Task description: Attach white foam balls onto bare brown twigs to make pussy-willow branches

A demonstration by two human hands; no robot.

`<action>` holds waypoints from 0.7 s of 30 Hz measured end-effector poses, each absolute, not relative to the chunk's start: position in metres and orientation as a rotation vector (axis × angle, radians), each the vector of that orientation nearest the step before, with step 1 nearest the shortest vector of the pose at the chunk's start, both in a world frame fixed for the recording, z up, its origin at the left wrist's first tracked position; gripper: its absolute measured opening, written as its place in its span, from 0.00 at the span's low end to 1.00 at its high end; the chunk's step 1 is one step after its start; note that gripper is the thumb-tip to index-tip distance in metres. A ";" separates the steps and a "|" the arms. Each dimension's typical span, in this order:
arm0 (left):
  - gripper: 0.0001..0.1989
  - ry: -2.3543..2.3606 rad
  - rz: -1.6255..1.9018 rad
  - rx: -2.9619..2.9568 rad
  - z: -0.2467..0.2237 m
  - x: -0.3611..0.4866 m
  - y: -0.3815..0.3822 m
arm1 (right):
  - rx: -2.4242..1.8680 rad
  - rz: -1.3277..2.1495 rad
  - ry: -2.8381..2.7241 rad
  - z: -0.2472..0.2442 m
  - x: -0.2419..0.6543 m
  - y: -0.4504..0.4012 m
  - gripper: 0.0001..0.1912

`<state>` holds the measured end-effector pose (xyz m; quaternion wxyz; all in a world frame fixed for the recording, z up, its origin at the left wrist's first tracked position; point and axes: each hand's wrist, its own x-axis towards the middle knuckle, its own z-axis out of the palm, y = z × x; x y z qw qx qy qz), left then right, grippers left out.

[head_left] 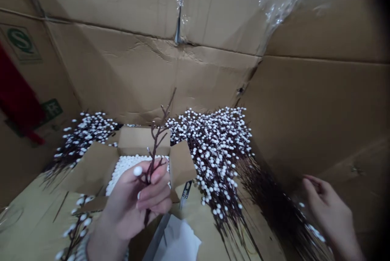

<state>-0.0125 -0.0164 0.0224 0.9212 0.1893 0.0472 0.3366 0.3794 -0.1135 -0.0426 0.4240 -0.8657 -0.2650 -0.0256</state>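
My left hand point(134, 200) is shut on a thin brown artificial twig point(157, 143), which branches upward above my fingers. A white bead point(137, 170) sits against my thumb tip. Just behind that hand stands a small open cardboard box point(143, 141) filled with white beads point(128, 167). Beyond it lies a large heap of dark stems studded with white beads point(216, 151). My right hand point(329, 212) hangs over the lower ends of those dark stems point(274, 204), its fingers curled. Whether it holds anything is hard to see.
A smaller bunch of beaded stems point(85, 139) lies to the left of the box. Tall cardboard flaps point(146, 66) rise behind and to the right. A metal tool point(185, 194) and white paper point(178, 240) lie near the front. Green signs and a red object are at far left.
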 end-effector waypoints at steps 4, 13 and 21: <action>0.11 -0.003 0.631 0.312 0.021 -0.016 -0.016 | -1.397 0.434 -0.580 -0.005 0.322 -0.085 0.15; 0.10 -0.028 0.615 0.348 0.021 -0.020 -0.017 | -1.024 0.845 -0.884 0.028 0.187 -0.041 0.18; 0.11 0.020 0.653 0.382 0.020 -0.019 -0.016 | -0.597 1.105 -0.915 0.018 0.108 -0.029 0.09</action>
